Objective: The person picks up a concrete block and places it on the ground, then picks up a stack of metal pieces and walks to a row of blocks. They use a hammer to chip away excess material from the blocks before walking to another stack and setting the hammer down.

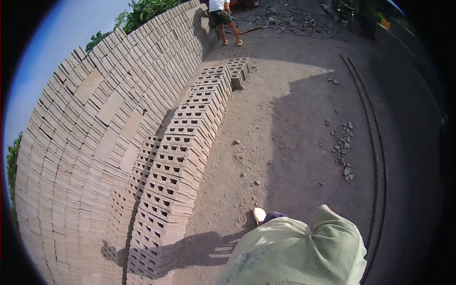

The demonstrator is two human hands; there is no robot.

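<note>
Neither of my hands shows. At the bottom, my light green shirt (285,251) fills the view, and one shoe (259,215) pokes out ahead of it. To the left of my body runs a long, low row of hollow concrete blocks (164,190), their holes facing up. A shorter group of blocks (239,67) sits beside its far end. Behind the row rises a tall stacked wall of blocks (95,109).
A person (223,21) in a white top and dark shorts stands at the far end, beside a wheel. Gravel (289,19) is heaped behind. Rubble (344,149) lies on the right, near a long rail-like strip (373,133) along the ground.
</note>
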